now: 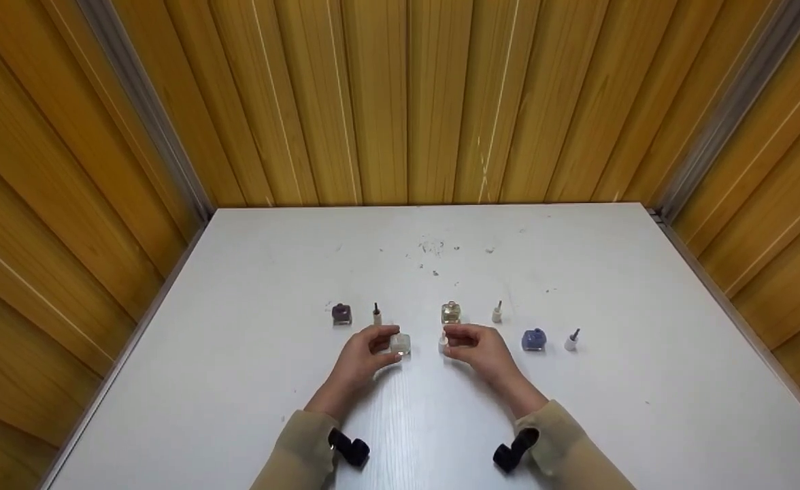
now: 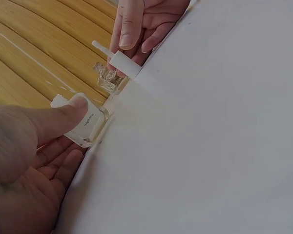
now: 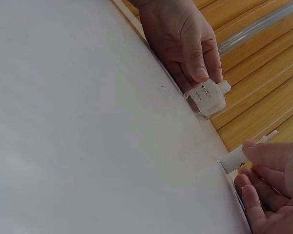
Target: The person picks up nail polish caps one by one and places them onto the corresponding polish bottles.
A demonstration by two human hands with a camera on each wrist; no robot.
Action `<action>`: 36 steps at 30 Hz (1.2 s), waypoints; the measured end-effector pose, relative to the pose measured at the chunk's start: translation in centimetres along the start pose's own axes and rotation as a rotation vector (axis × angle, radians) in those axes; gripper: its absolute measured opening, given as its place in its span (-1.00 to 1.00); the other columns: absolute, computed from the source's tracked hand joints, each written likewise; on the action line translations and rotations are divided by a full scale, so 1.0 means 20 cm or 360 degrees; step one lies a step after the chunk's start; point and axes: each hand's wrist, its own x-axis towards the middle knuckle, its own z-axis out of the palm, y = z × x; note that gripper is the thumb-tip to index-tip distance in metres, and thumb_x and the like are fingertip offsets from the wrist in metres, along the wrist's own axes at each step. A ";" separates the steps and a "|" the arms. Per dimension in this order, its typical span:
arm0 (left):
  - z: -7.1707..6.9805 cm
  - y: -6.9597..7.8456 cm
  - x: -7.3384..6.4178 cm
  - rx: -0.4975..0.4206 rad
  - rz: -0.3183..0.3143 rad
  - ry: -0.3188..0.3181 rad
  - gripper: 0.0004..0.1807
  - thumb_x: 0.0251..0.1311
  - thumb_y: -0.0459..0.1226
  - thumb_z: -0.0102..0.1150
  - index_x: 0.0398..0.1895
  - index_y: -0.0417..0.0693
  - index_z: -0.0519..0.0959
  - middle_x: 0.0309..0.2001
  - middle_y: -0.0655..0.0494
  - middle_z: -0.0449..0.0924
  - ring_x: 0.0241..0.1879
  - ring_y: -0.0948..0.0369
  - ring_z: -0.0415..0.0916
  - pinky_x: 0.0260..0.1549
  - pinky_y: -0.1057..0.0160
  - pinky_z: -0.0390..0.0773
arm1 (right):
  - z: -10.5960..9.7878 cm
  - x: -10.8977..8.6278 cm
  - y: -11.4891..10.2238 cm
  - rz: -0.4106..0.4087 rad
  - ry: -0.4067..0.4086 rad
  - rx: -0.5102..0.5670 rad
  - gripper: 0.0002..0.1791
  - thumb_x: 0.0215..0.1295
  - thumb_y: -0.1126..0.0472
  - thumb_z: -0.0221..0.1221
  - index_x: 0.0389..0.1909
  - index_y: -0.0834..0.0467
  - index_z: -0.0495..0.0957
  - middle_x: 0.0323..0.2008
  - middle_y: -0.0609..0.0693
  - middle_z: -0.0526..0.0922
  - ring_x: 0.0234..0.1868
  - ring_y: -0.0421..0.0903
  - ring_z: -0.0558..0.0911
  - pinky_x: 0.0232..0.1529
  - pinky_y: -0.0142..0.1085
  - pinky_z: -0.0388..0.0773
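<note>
My left hand (image 1: pixel 361 355) pinches a bottle of white nail polish (image 1: pixel 401 344) between thumb and fingers; it stands upright on the table with its neck uncapped. In the right wrist view that bottle (image 3: pixel 207 100) shows small dark print on its front. To the right, my right hand (image 1: pixel 487 350) pinches a white nail polish cap (image 1: pixel 443 343), which sits at the tabletop with its brush (image 3: pixel 269 136) pointing up. A gap separates bottle and cap. Just beyond the right hand's fingertips stands an open bottle of gold glitter polish (image 1: pixel 450 312).
A dark purple polish bottle (image 1: pixel 341 314) and a brush cap (image 1: pixel 377 314) stand beyond my left hand. Right of my right hand are a blue bottle (image 1: pixel 534 339) and two upright brush caps, one farther back (image 1: pixel 497 313). Dark flecks (image 1: pixel 432 246) mark the white table (image 1: pixel 237 286).
</note>
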 end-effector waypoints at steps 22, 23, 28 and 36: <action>0.02 -0.01 0.00 0.0191 0.0038 0.0155 -0.66 0.20 -0.45 0.38 0.06 -0.22 0.67 0.03 -0.17 0.72 0.07 -0.05 0.68 0.09 0.02 0.68 | 0.04 0.00 0.00 -0.0119 0.0129 -0.0263 -0.75 0.10 0.34 0.48 -0.17 0.28 0.75 -0.17 0.15 0.80 -0.12 -0.04 0.72 -0.04 -0.38 0.61; 0.02 -0.01 0.00 0.0191 0.0041 0.0154 -0.67 0.20 -0.46 0.38 0.06 -0.23 0.67 0.03 -0.17 0.72 0.06 -0.05 0.68 0.09 0.02 0.68 | 0.04 0.00 0.00 -0.0120 0.0129 -0.0265 -0.75 0.10 0.34 0.48 -0.17 0.28 0.75 -0.17 0.16 0.80 -0.12 -0.04 0.71 -0.04 -0.37 0.61; 0.02 0.00 -0.01 0.0189 0.0033 0.0144 -0.69 0.23 -0.45 0.36 0.05 -0.22 0.66 0.02 -0.15 0.72 0.05 -0.03 0.68 0.10 0.03 0.68 | 0.04 0.00 -0.01 -0.0097 0.0109 -0.0251 -0.76 0.12 0.33 0.47 -0.17 0.28 0.75 -0.16 0.16 0.81 -0.12 -0.04 0.72 -0.03 -0.35 0.62; 0.04 0.03 -0.01 0.0074 -0.0011 0.0110 -0.70 0.27 -0.41 0.35 0.07 -0.25 0.65 0.01 -0.18 0.73 0.05 -0.02 0.70 0.06 0.09 0.71 | 0.03 0.00 -0.04 -0.0086 -0.0009 -0.0197 -0.77 0.24 0.32 0.40 -0.09 0.28 0.74 -0.14 0.18 0.81 -0.12 -0.05 0.77 -0.08 -0.36 0.67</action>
